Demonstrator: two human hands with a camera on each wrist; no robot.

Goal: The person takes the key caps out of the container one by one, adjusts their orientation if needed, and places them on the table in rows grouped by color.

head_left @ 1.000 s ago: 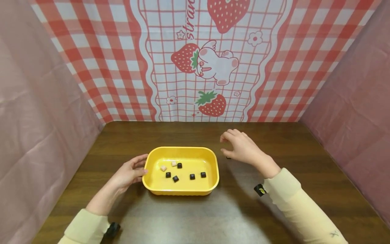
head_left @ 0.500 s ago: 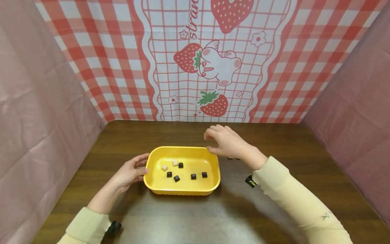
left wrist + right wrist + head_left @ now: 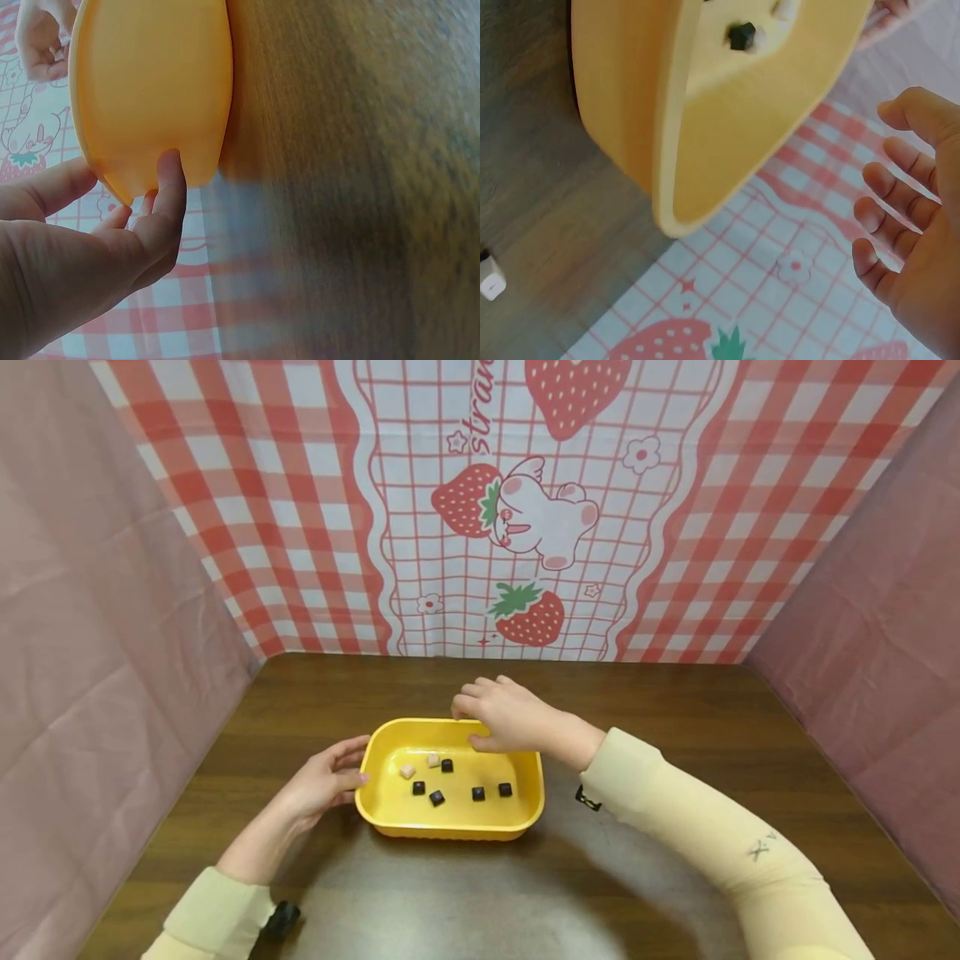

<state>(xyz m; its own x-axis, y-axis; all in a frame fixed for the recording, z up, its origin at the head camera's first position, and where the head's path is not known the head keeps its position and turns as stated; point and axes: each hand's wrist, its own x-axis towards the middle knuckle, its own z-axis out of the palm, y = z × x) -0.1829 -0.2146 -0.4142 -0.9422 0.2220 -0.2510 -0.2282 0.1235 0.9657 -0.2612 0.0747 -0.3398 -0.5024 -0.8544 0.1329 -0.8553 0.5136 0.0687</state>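
Observation:
A yellow plastic basin (image 3: pixel 457 833) stands on the table. My left hand (image 3: pixel 318 785) holds it by its left end, thumb at the rim and fingers against the outer wall, as the left wrist view shows. On the basin's floor lie several small black keycap-like pieces (image 3: pixel 478 794) and two cream ones (image 3: pixel 407 771). My right hand (image 3: pixel 504 717) hovers over the basin's back right rim. In the right wrist view its fingers (image 3: pixel 885 217) are apart and loosely bent, with nothing between them.
A white keycap-like piece (image 3: pixel 491 283) with a dark one behind it lies on the wooden table (image 3: pixel 532 202) outside the basin; my right forearm hides that spot in the head view. A red checked strawberry cloth (image 3: pixel 315 527) hangs behind, pink cloth (image 3: pixel 862 568) at both sides.
My right hand has moved left from the table beside the basin to above its back rim. The left hand keeps its hold; the pieces in the basin lie as before.

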